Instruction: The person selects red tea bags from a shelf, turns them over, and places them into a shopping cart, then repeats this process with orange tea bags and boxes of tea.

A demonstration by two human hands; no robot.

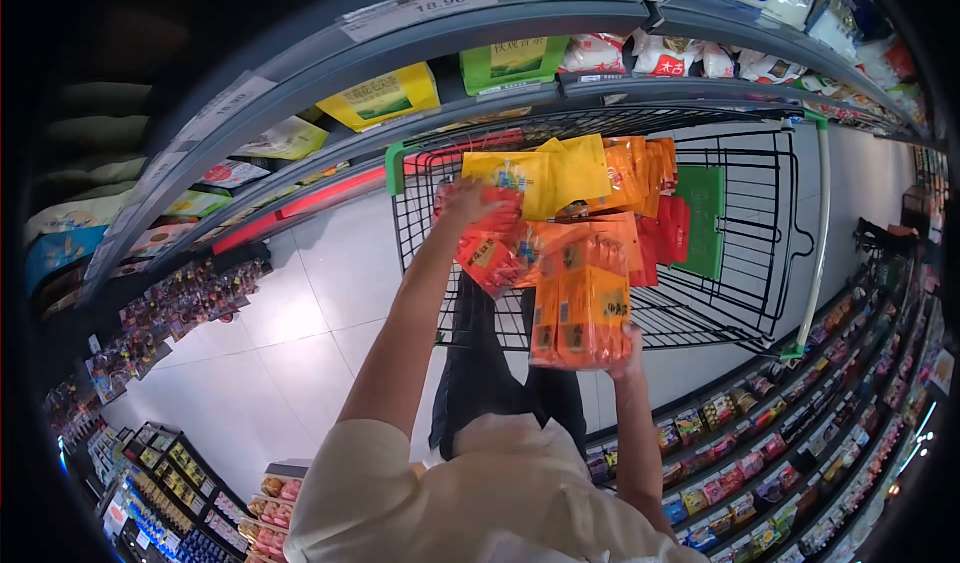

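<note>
In front of me stands a black wire shopping cart [735, 203] with packaged goods in it. My left hand [466, 205] is at the cart's left end, its fingers curled over a red packet [505, 206]. Just below it lies another red packet [490, 261], tilted. My right hand [627, 353] grips the lower right corner of an orange multipack [582, 308] in clear wrap and holds it over the cart's near side. Yellow bags [578, 168] and orange bags [625, 171] lie toward the far side. Beside them are red bags [668, 233].
A green panel [700, 221] sits inside the cart, near its handle [822, 233]. Along the far side run store shelves [310, 73] with bagged goods and price tags. More stocked shelves [780, 443] stand at the lower right. Pale floor tiles [300, 293] show at the left.
</note>
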